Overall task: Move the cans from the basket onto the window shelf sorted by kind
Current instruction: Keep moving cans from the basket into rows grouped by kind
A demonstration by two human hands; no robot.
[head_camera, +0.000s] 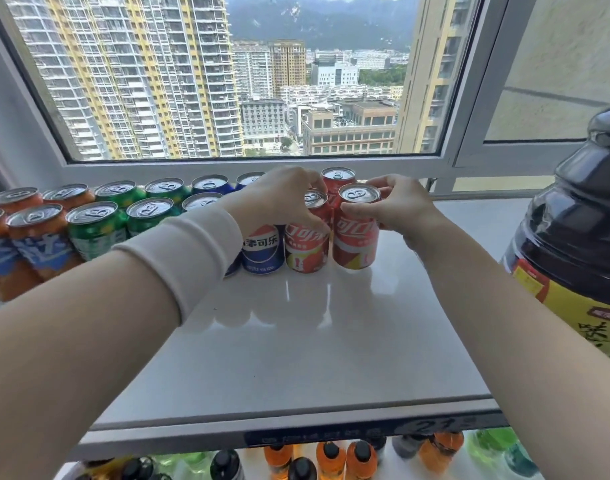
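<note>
By the window, on the shelf (296,341): cans stood in rows, orange cans (37,237), green cans (95,230), a blue can (263,251), then red.
Left red can (308,249): silver top, white writing, yellow patch.
Left hand (279,199): held its top.
Right hand (397,209): pinched the right red can (355,242) beside it.

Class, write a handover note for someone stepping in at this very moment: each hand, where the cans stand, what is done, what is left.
Left hand: grips the top of the left front red can.
Right hand: pinches the rim of the right front red can.
Done: orange cans, green cans, blue cans and red ones grouped in rows on the window shelf.
Left: release both; the basket is out of view, so check it.
</note>
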